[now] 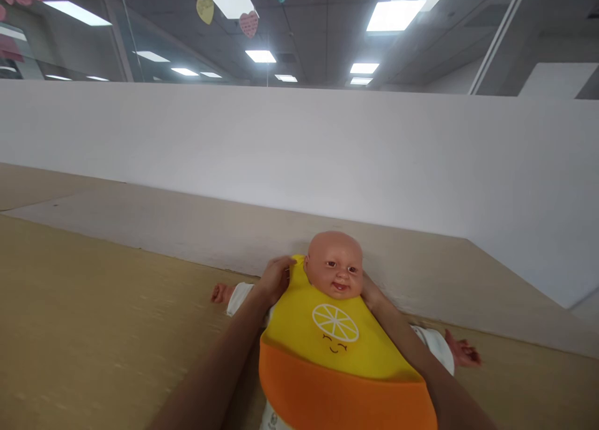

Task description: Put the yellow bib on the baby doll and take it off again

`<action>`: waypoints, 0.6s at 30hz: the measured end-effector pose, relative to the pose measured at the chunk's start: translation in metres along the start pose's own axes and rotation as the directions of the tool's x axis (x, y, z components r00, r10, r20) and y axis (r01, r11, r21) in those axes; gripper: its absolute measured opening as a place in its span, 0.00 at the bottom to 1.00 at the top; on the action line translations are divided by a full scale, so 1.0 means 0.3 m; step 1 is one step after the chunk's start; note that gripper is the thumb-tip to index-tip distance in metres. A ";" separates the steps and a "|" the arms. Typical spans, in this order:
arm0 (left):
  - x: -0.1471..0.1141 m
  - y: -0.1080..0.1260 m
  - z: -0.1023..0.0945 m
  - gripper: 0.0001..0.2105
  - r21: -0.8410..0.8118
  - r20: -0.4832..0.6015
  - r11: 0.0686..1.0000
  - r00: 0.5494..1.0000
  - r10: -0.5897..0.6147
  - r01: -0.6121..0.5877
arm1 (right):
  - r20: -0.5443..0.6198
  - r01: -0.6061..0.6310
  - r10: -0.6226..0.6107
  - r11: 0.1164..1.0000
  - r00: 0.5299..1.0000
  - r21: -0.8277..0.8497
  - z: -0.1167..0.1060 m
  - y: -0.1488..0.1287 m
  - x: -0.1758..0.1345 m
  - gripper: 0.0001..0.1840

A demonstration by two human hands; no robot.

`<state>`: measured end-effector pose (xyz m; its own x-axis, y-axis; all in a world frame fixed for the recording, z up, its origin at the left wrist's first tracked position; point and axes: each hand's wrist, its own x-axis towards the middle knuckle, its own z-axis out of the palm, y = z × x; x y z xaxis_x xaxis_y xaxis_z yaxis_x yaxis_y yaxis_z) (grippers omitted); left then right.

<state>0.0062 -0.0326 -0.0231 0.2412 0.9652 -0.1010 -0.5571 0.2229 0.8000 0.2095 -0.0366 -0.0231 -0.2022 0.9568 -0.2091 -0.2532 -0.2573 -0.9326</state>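
A baby doll [336, 263] in white clothing lies on its back with both arms spread out to the sides. Over its chest is a yellow bib [299, 317] with a lemon-slice print, a smiling face and an orange pocket [346, 399]. My left hand [279, 279] is closed on the bib's neck strap, at the left of the doll's head. On the other side, my right hand [370, 291] reaches behind the doll's neck. Its fingers are hidden by the head, so what they touch there cannot be seen.
The doll lies on a tan surface [93, 305]. Behind its head runs a pale ledge [187, 221] against a white wall [281, 149]. Above that is glass with paper hearts [248, 24] stuck on it.
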 end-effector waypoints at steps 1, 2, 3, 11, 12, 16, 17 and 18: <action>0.002 -0.005 0.000 0.05 0.006 -0.014 1.000 1.000 0.003 -0.003 | 0.002 0.001 -0.001 1.000 1.000 -0.006 0.000 -0.001 0.001 0.11; 0.002 -0.009 0.000 0.06 0.016 -0.023 1.000 1.000 0.008 -0.007 | 0.005 0.014 -0.014 1.000 1.000 -0.009 0.001 -0.002 0.002 0.11; 0.001 -0.011 0.001 0.07 0.033 -0.024 0.999 1.000 0.012 -0.011 | 0.009 0.033 -0.033 0.999 0.999 -0.009 0.002 -0.003 0.003 0.12; -0.015 0.014 0.029 0.14 0.331 -0.048 0.937 0.990 0.133 -0.110 | 0.016 0.187 -0.186 0.978 0.982 -0.096 0.009 -0.019 -0.010 0.16; -0.015 0.016 0.031 0.11 0.363 -0.023 0.924 0.990 0.137 -0.119 | 0.012 0.195 -0.195 0.975 0.981 -0.105 0.008 -0.021 -0.010 0.16; -0.016 0.016 0.033 0.09 0.443 0.038 0.887 0.991 0.127 -0.131 | -0.012 0.224 -0.231 0.954 0.973 -0.200 -0.009 -0.041 -0.005 0.10; -0.017 0.015 0.032 0.10 0.457 0.031 0.880 0.991 0.131 -0.131 | -0.028 0.234 -0.248 0.942 0.968 -0.241 -0.014 -0.049 -0.003 0.09; -0.018 0.014 0.032 0.10 0.470 0.023 0.873 0.990 0.136 -0.131 | -0.047 0.236 -0.258 0.932 0.965 -0.275 -0.020 -0.057 -0.001 0.08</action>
<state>0.0101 -0.0381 -0.0135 0.1813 0.9832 0.0224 -0.1443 0.0040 0.9895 0.2195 -0.0316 -0.0089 -0.0847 0.9961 0.0253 -0.0239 0.0234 -0.9994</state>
